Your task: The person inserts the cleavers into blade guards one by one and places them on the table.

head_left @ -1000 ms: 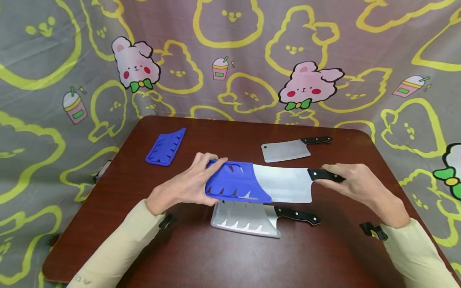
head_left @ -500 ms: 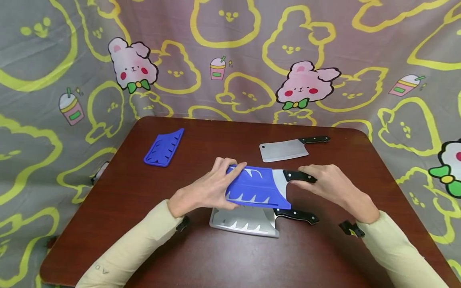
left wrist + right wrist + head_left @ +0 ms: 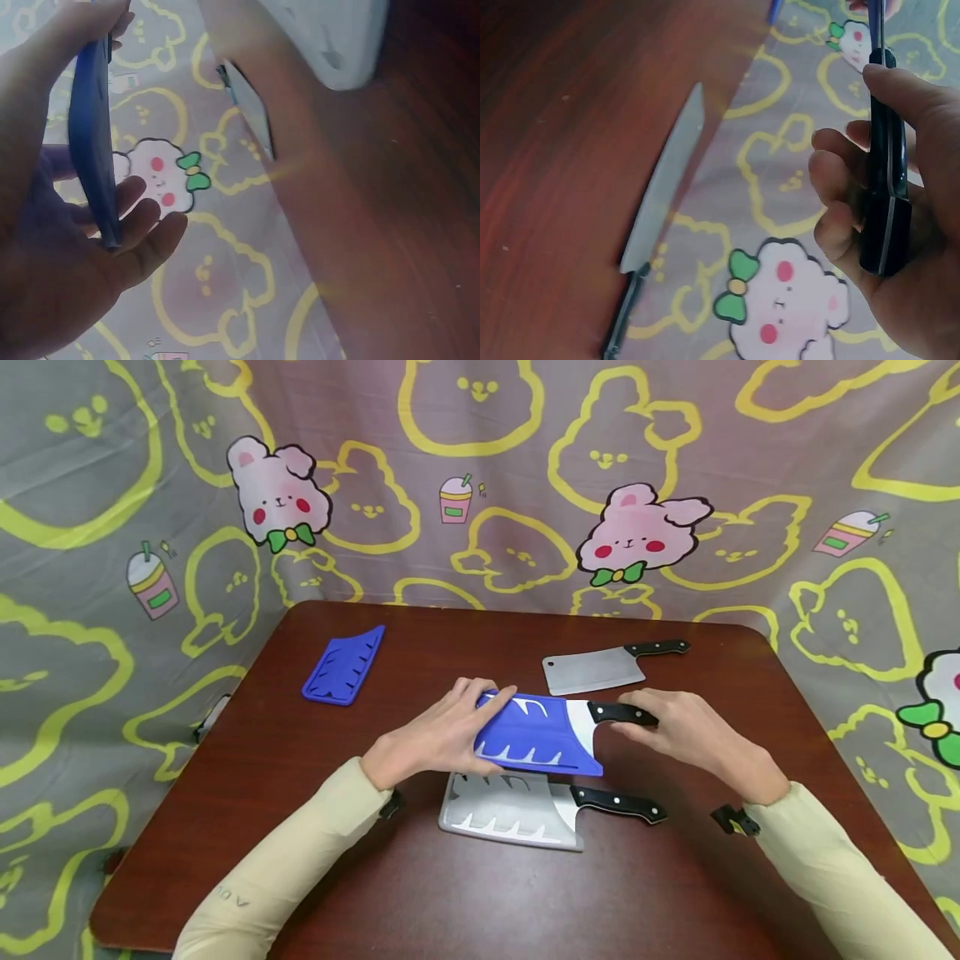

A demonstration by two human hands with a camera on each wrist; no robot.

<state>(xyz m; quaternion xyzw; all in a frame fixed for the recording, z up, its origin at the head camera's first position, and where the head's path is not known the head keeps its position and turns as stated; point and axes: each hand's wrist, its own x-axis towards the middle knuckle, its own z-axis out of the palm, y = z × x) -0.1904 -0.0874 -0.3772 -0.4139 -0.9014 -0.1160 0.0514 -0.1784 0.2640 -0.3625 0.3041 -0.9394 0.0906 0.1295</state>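
My left hand [image 3: 450, 731] grips a blue blade cover [image 3: 532, 735] by its left end, thumb on one edge and fingers round the other. Inside the cover sits the blade of a cleaver, with only a strip of bare metal showing near the handle. My right hand [image 3: 678, 731] holds the cleaver's black handle [image 3: 889, 165], thumb along it in the right wrist view. Both are held above the table. Below and nearer lies a second cleaver in a pale grey blade cover [image 3: 502, 814], its black handle [image 3: 618, 803] pointing right; the blue cover overlaps its top edge in the head view.
An uncovered cleaver [image 3: 592, 671] lies at the back right of the brown table [image 3: 420, 893]. Another blue blade cover [image 3: 345, 666] lies at the back left. A patterned curtain [image 3: 525, 460] hangs behind the table and at both sides.
The blade has slid deep into the blue cover, as my right hand moved left and my left hand right. Over the last half second both hands have risen slightly.
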